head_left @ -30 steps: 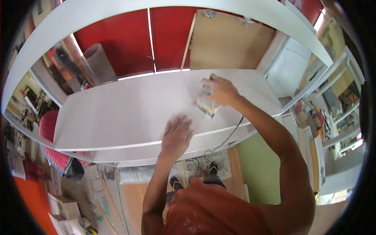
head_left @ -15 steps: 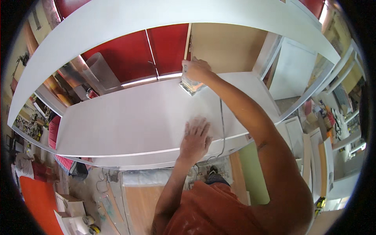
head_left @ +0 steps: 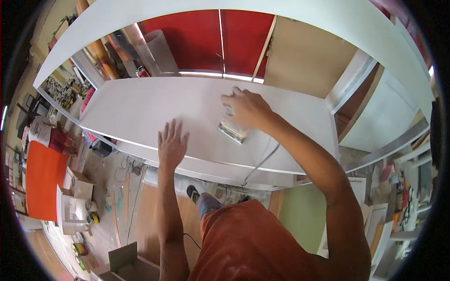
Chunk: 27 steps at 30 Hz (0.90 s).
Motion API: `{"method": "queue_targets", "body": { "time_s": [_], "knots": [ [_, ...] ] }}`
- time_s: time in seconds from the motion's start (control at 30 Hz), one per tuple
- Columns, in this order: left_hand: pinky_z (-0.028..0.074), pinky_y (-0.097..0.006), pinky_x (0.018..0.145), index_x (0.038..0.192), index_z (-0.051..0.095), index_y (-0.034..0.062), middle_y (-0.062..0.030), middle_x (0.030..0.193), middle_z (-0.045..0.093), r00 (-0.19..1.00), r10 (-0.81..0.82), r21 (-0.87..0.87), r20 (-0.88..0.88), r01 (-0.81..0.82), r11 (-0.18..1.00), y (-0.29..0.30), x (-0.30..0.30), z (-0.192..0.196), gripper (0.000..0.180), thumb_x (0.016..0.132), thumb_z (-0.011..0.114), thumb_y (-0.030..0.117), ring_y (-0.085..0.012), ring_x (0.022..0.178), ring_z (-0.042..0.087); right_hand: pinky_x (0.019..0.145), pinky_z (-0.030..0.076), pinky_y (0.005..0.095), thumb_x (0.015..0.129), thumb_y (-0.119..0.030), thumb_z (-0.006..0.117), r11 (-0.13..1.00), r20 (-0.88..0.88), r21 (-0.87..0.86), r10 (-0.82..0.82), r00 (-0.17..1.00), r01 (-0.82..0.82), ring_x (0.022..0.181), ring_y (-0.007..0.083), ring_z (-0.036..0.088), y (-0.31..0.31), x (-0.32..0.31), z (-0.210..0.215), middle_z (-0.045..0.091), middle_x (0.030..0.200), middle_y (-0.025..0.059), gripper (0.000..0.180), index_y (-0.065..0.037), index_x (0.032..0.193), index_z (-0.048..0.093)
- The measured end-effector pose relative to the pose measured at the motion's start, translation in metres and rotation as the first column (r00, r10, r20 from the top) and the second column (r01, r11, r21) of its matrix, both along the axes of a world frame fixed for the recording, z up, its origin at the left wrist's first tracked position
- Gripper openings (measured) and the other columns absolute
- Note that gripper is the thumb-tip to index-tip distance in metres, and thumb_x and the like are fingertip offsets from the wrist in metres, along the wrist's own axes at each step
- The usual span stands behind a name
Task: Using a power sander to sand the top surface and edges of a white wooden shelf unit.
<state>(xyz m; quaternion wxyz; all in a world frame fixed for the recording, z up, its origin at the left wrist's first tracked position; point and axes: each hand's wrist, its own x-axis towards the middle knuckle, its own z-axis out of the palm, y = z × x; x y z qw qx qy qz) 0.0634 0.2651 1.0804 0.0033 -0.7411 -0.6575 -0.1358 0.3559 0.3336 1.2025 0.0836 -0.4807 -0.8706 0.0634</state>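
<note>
A wide white shelf panel (head_left: 129,110) lies across in front of me, inside a large white frame. My right hand (head_left: 247,107) grips the top of a sheet sander (head_left: 231,133), whose flat base rests on the panel right of its middle. From the sander a grey cord (head_left: 263,161) runs over the panel's near edge. Palm down, my left hand (head_left: 172,143) lies on the panel near that edge, to the left of the sander, fingers spread and holding nothing. White dust coats its fingers.
The white frame's top rail (head_left: 197,6) arches over the panel's far side. Behind stand red panels (head_left: 192,44), a tan board (head_left: 307,56) and a clear plastic roll (head_left: 159,49). At the left, a person (head_left: 42,131) is beside an orange board (head_left: 46,180). White boxes (head_left: 75,201) and cans stand on the floor.
The view has shifted. My right hand has drawn the sander nearer to me along the panel. My left hand has moved left across the surface, its fingers now spread wider.
</note>
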Motion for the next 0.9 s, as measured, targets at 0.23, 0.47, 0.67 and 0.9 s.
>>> {"method": "queue_targets", "body": {
  "time_s": [0.23, 0.47, 0.67, 0.9],
  "knots": [
    [0.023, -0.064, 0.121, 0.152, 0.040, -0.0056, -0.0253, 0.161, 0.035, 0.989, 0.051, 0.133, -0.139, -0.032, 0.991, 0.015, 0.075, -0.023, 0.070, 0.106, 0.045, 0.046, -0.0451, 0.151, 0.029, 0.098, 0.051, 0.0472, 0.088, -0.041, 0.070, 0.981, 0.041, -0.019, -0.191, 0.981, 0.192, 0.120, 0.0357, 0.060, -0.013, 0.078, 0.002, 0.059, 0.126, 0.0179, 0.048, -0.017, 0.129, 0.061],
    [0.021, -0.055, 0.124, 0.150, 0.043, -0.0001, -0.0209, 0.161, 0.035, 0.867, -0.498, 0.032, 0.004, 0.498, 0.867, -0.029, 0.201, 0.002, 0.058, 0.105, 0.049, 0.036, -0.0400, 0.151, 0.029, 0.098, 0.051, 0.0476, 0.086, -0.034, 0.070, 0.906, 0.041, 0.046, -0.423, 0.905, 0.422, 0.117, 0.0382, 0.063, 0.077, 0.110, -0.005, 0.061, 0.129, 0.0196, 0.046, -0.017, 0.128, 0.060],
    [0.023, -0.057, 0.123, 0.151, 0.049, 0.0156, -0.0083, 0.163, 0.038, 0.789, -0.608, -0.032, -0.087, 0.608, 0.794, -0.015, 0.144, 0.002, 0.051, 0.105, 0.051, 0.036, -0.0329, 0.152, 0.031, 0.098, 0.052, 0.0476, 0.085, -0.036, 0.071, 0.931, 0.009, -0.007, -0.366, 0.931, 0.366, 0.114, 0.0406, 0.063, 0.097, 0.089, -0.009, 0.058, 0.132, 0.0198, 0.049, -0.018, 0.129, 0.060],
    [0.017, -0.061, 0.124, 0.157, 0.040, 0.0122, -0.0145, 0.167, 0.030, 0.999, 0.008, -0.058, -0.054, -0.011, 0.998, 0.074, 0.034, -0.003, 0.063, 0.106, 0.047, 0.048, -0.0378, 0.155, 0.023, 0.097, 0.052, 0.0486, 0.081, -0.040, 0.077, 0.997, -0.079, -0.059, -0.059, 0.995, 0.054, 0.117, 0.0374, 0.061, 0.006, 0.083, -0.007, 0.058, 0.124, 0.0163, 0.053, -0.017, 0.127, 0.063]
  ]
}}
